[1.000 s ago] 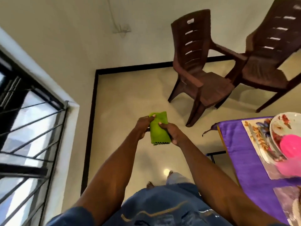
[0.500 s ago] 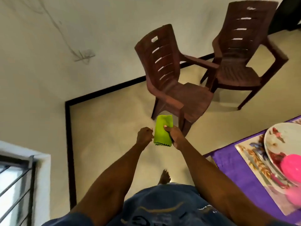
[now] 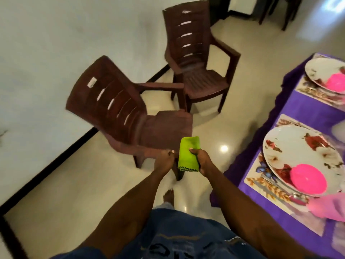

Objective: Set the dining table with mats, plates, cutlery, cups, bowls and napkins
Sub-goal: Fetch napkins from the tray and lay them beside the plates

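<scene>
Two hands are out in front of the body, above the floor [image 3: 78, 184] and off the left edge of the worktop [image 3: 306, 107]. Right hand [image 3: 202, 161] holds a folded green napkin [image 3: 187, 156]: thumb laid across its face, fingers curled round its right side. Napkin is upright, fold at top, zigzag edge at bottom, in the air, near the worktop's left edge but not over it. Left hand [image 3: 164, 160] sits just beside the napkin's left side, fingers curled with the tips close together; cannot tell whether they touch the cloth.

Worktop carries a purple cloth. Near setting, at the left edge: floral mat [image 3: 261, 186], with a flowered plate [image 3: 291, 148] on it and a pink bowl [image 3: 309, 179] on the plate's near part. Cutlery [image 3: 276, 189] lies on the mat along the plate's left side, partly under its rim. A pink cup [image 3: 328, 207], blurred, sits at the near right of the mat.

Far setting: second mat [image 3: 313, 94], second plate [image 3: 323, 70], second pink bowl [image 3: 336, 83], all cut by the frame edge.

Two brown plastic chairs stand on the floor by the wall: near chair [image 3: 130, 116], far chair [image 3: 196, 58]. A bare foot [image 3: 169, 195] shows below the hands.
</scene>
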### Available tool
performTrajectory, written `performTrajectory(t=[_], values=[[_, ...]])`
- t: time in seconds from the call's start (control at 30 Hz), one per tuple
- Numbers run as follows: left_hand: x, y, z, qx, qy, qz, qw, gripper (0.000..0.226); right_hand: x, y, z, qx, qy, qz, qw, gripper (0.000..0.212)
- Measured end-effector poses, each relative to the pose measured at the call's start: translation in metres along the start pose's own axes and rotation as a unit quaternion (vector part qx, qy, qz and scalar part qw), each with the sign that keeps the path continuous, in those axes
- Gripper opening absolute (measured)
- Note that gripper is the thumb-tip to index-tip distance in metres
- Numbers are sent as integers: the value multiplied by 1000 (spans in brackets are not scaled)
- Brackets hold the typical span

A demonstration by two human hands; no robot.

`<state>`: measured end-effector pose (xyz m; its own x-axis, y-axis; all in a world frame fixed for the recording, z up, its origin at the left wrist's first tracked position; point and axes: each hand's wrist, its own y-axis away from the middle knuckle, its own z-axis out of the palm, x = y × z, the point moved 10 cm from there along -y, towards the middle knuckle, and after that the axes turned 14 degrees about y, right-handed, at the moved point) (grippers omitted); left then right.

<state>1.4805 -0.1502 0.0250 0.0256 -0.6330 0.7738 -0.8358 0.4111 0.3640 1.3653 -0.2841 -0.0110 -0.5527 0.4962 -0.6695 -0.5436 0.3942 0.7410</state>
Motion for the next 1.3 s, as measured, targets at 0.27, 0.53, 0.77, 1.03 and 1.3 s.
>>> performTrajectory(t=[0.27,0.53,0.77,1.03,1.3], values=[[77,-92,43,-120,-30,49,991,26,-59,-44,-53,100,-82,-16,992,41],[127,-173,91,-140,-36,36,989,30,-104,-98,-111,141,-114,-14,983,36],[211,-241,137,-194,-111,28,974,39,-179,-185,-176,124,-148,-10,981,30],[342,-343,277,-204,-118,43,971,28,-267,-242,-308,169,-251,-11,953,30],[477,-337,424,-303,-116,171,930,27,-287,-220,-431,274,-378,-43,883,49]])
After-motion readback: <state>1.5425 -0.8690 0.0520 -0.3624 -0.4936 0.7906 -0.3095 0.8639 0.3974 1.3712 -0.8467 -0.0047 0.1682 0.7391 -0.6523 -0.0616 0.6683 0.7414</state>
